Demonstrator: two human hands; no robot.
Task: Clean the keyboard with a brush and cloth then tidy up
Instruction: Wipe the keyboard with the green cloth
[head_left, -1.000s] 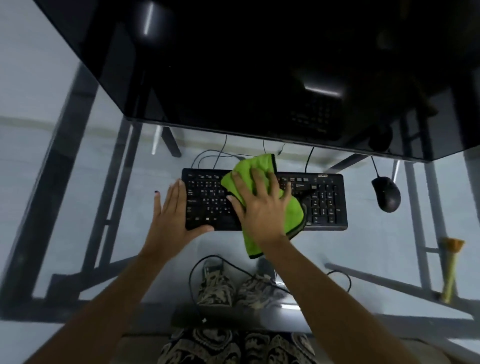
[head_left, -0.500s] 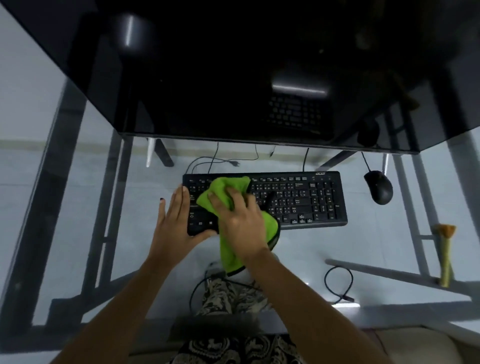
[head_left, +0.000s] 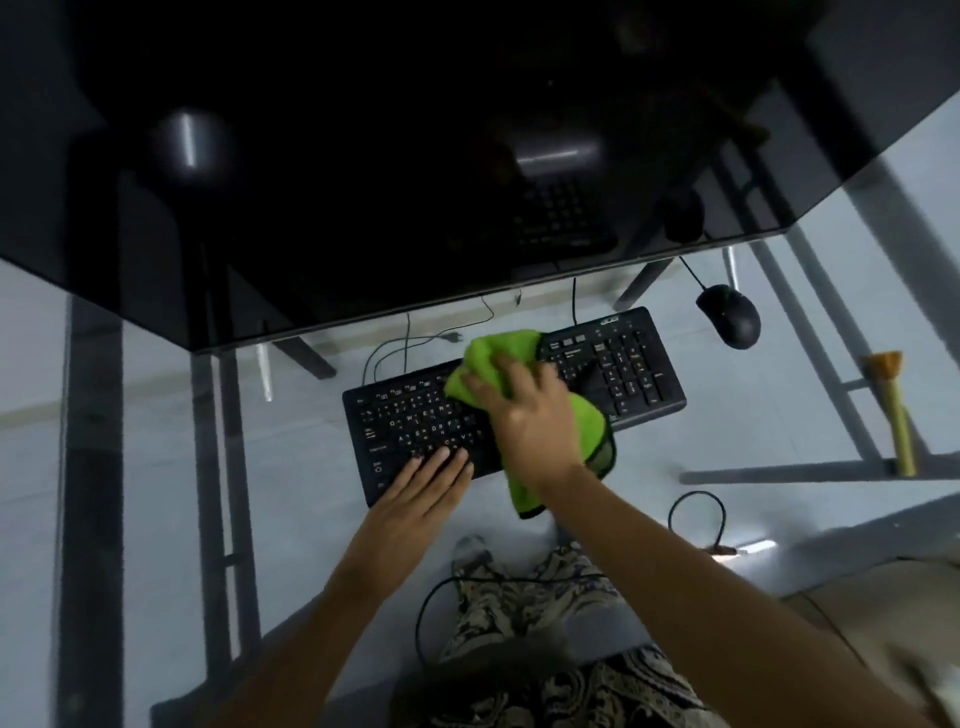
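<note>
A black keyboard (head_left: 623, 364) lies on the glass desk (head_left: 156, 415), turned so its right end points away. My right hand (head_left: 530, 415) presses a bright green cloth (head_left: 493, 353) flat on the keyboard's middle, and the cloth's tail hangs over the front edge. My left hand (head_left: 421, 493) rests flat with fingers together on the keyboard's front left corner, holding nothing. A brush (head_left: 893, 410) with a yellow-green handle and tan bristles lies on the desk far right, away from both hands.
A large dark monitor (head_left: 415, 156) overhangs the back of the keyboard. A black mouse (head_left: 727, 322) sits behind the keyboard's right end. Cables (head_left: 696, 519) and my patterned trousers (head_left: 519, 597) show through the glass.
My right hand slid the cloth left, then back right to the keyboard's middle. The left hand shifted from the left end to the front left corner. The view tilted.
</note>
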